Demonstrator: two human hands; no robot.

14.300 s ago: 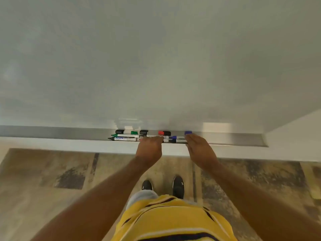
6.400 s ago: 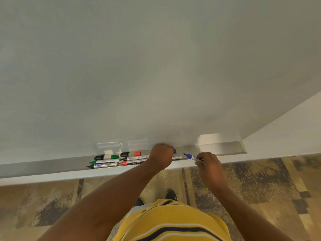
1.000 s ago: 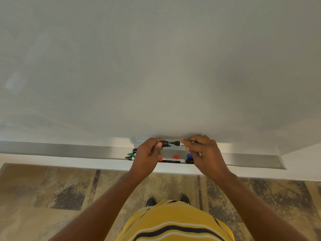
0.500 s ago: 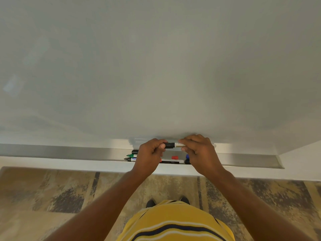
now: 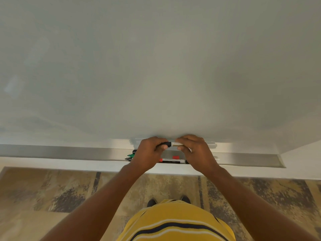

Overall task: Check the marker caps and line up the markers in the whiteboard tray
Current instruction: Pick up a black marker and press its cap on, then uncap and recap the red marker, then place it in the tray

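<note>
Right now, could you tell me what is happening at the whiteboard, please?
A person in a yellow striped shirt holds a black-capped white marker level above the metal whiteboard tray. The left hand grips the black cap end and the right hand grips the barrel, with the cap seated on it. A red-capped marker and a green marker lie in the tray below.

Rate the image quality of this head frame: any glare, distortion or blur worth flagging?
Head view: wide-angle bowing curves the whiteboard tray; bright patches of light sit on the board just above it; fine print on the black marker held by left hand and right hand is too soft to read.
</note>
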